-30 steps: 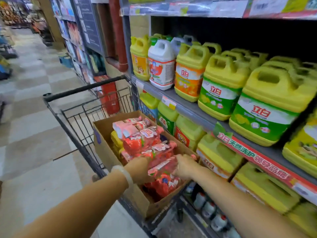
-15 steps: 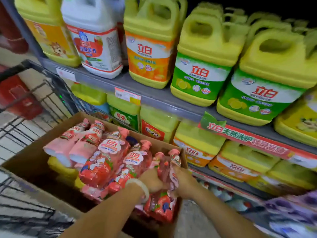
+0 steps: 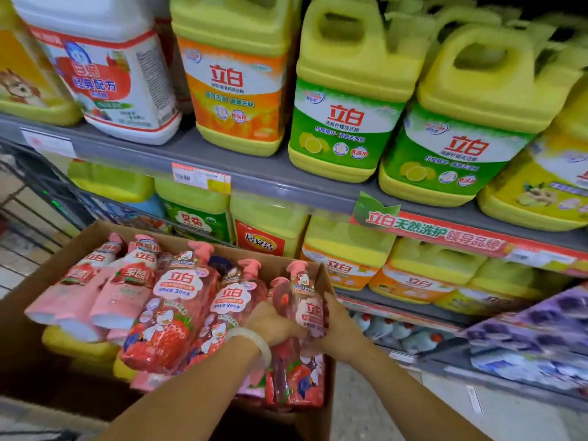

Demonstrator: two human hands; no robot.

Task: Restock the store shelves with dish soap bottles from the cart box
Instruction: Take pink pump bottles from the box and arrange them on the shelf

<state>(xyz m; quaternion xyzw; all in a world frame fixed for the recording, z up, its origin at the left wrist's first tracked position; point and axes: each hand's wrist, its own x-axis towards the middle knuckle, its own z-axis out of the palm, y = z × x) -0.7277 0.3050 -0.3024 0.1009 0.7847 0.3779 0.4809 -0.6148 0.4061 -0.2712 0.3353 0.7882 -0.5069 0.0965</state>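
Note:
A brown cardboard box (image 3: 41, 286) sits in the cart, filled with several pink and red strawberry dish soap bottles (image 3: 171, 310) lying on their sides over yellow ones. At the box's right end, a red pump bottle (image 3: 305, 316) stands nearly upright. My left hand (image 3: 273, 323), with a pale bangle on its wrist, grips this bottle from the left. My right hand (image 3: 334, 326) grips the same bottle from the right. Its lower part reaches down inside the box.
The grey shelf (image 3: 270, 173) right behind the box carries large yellow and white detergent jugs (image 3: 346, 90). More yellow jugs (image 3: 346, 253) fill the shelf below. The wire cart wall (image 3: 35, 198) is at the left. Purple packs (image 3: 547, 338) lie at the lower right.
The view has swung from the aisle down to the box and come closer. Both hands stay closed on the red bottle at the box's right end, which now stands a little higher.

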